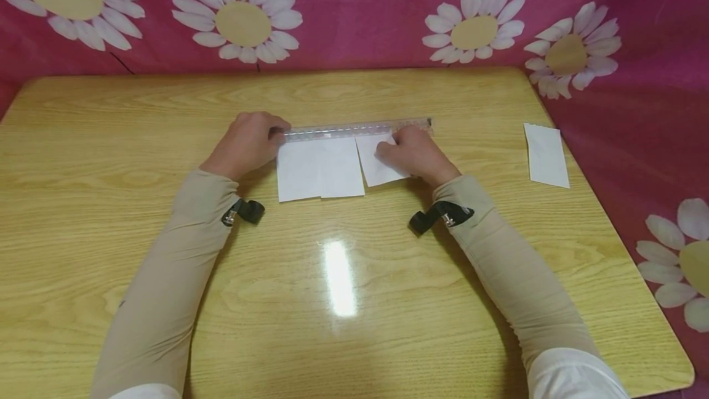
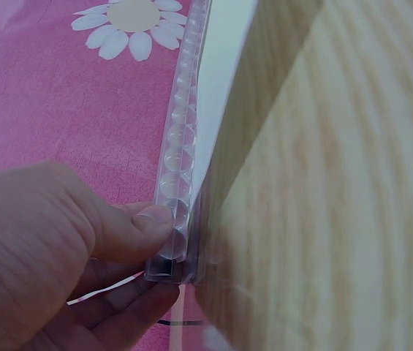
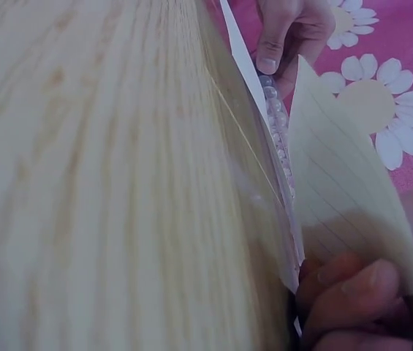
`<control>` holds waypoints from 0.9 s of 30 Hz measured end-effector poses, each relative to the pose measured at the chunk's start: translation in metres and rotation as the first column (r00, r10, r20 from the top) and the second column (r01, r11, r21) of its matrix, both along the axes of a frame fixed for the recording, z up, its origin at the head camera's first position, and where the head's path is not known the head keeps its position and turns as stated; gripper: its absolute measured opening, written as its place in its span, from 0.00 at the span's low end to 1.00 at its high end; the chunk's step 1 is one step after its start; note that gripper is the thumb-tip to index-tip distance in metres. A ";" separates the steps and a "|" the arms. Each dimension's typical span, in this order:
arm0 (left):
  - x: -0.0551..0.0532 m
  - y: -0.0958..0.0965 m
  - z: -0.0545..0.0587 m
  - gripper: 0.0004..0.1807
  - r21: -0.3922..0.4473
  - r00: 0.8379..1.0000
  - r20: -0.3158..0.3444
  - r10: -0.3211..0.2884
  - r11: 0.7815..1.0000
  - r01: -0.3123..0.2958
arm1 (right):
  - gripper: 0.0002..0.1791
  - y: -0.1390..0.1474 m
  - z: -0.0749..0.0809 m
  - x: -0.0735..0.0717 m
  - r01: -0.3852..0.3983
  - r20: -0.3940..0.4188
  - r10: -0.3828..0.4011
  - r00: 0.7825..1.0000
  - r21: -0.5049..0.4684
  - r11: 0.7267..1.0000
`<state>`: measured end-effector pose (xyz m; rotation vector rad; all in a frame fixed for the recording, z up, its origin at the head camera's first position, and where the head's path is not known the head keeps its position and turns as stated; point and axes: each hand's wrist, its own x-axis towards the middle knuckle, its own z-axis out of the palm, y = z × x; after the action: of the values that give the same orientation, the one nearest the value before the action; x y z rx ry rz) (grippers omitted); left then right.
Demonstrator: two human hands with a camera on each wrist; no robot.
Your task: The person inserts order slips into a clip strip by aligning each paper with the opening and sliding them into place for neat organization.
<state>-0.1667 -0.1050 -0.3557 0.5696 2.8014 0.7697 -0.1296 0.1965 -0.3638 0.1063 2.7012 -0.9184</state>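
Note:
A long clear ruler-like strip (image 1: 338, 132) with a row of round bumps lies across the top edge of white paper (image 1: 312, 168). My left hand (image 1: 246, 140) pinches the strip's left end, thumb on top in the left wrist view. On the right, a separate-looking paper piece (image 1: 373, 165) sits at a slant, with a narrow gap beside it. My right hand (image 1: 415, 153) grips this piece near the strip's right part. In the right wrist view the piece (image 3: 338, 175) curves upward, faint lines on its face, above curled fingers (image 3: 360, 292).
A loose white paper slip (image 1: 546, 156) lies near the right edge of the wooden table (image 1: 277, 300). Behind and to the right hangs a pink cloth (image 1: 360, 11) with daisies. Black straps (image 1: 443, 215) are on both wrists.

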 end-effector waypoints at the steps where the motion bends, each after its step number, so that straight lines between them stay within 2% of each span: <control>1: 0.000 0.000 0.000 0.20 -0.002 1.000 0.001 0.001 1.000 -0.001 | 0.23 0.000 0.000 0.000 -0.003 0.000 0.003 1.000 0.001 1.000; 15: -0.001 0.001 -0.002 0.19 0.010 0.999 -0.046 -0.017 1.000 0.017 | 0.22 0.005 0.003 0.004 -0.023 0.032 0.024 0.999 -0.029 0.999; 25: 0.002 0.001 0.000 0.20 0.004 1.000 -0.029 -0.012 1.000 0.012 | 0.35 0.020 0.010 0.011 -0.122 0.038 0.120 0.992 0.033 0.992; 27: 0.002 0.001 0.000 0.20 0.002 1.000 -0.025 -0.013 1.000 0.013 | 0.36 0.025 0.010 0.012 -0.117 0.047 0.115 0.992 0.045 0.992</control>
<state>-0.1650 -0.1039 -0.3554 0.6010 2.8166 0.7689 -0.1175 0.2210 -0.3539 -0.0204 2.6571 -0.8085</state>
